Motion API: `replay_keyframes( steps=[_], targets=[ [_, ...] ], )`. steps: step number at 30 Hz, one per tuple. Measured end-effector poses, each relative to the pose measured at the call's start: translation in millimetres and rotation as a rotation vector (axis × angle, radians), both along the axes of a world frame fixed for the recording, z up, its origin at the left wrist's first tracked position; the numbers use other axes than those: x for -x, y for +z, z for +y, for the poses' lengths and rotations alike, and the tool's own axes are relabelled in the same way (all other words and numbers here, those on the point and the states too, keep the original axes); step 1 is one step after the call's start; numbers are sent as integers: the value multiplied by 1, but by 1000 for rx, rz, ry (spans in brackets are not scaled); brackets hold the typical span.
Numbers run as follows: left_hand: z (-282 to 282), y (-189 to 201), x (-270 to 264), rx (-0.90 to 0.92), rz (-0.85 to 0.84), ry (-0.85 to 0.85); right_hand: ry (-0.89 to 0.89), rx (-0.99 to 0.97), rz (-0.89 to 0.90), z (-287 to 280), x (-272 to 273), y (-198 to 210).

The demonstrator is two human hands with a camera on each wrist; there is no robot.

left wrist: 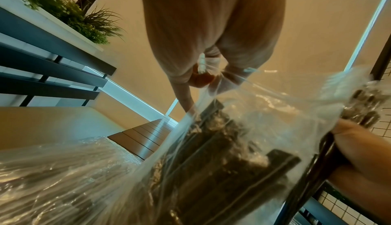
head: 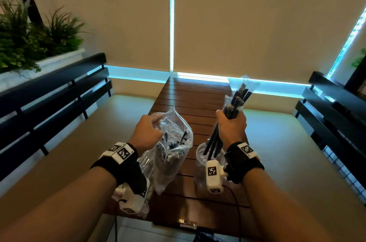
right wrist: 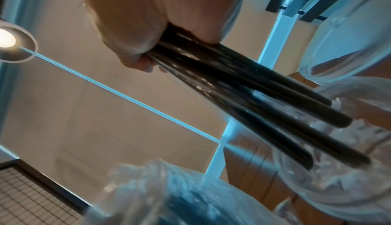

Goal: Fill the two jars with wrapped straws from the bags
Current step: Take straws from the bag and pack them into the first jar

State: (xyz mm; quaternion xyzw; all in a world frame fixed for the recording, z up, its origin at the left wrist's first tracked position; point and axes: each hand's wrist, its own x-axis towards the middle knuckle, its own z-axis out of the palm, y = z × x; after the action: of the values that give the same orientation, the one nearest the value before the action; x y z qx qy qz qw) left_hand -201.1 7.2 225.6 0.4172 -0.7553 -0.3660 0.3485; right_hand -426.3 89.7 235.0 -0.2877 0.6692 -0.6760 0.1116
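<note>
Right hand (head: 230, 126) fisted around straw bundle (head: 233, 107), tips entering jar (head: 200, 154) lower centre; left hand (head: 147, 132) pinched bag (head: 172, 150) rim. Filling barely begun, judging; bag remained full.

No readable text anywhere; the wrist bands (head: 121, 152) carry only square coded markers.
</note>
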Motion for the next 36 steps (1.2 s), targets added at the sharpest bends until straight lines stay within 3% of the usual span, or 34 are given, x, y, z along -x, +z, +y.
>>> replay_keyframes(
  steps=[8,12,18,23,25,28,31,36],
  targets=[
    [2,-3,-1,-23,-26,7,128,-105,85,-2,-1,-83],
    [4,-5,4,-46,-20,13,210,-204,349,5,-2,-103],
    [0,-7,9,-57,-27,-8,183,-121,319,-1,6,-89],
    [2,-6,9,-48,-36,-6,53,-97,680,-7,6,-58],
    [4,-5,9,-34,-54,5,71,-206,837,-18,5,-49],
    [5,-5,7,-38,-66,17,326,-559,1016,-27,2,-60],
    [7,-3,4,-31,-76,13,459,-695,852,-19,1,-76],
    [11,-1,1,-14,-66,40,368,-432,857,-20,1,-68]
  ],
)
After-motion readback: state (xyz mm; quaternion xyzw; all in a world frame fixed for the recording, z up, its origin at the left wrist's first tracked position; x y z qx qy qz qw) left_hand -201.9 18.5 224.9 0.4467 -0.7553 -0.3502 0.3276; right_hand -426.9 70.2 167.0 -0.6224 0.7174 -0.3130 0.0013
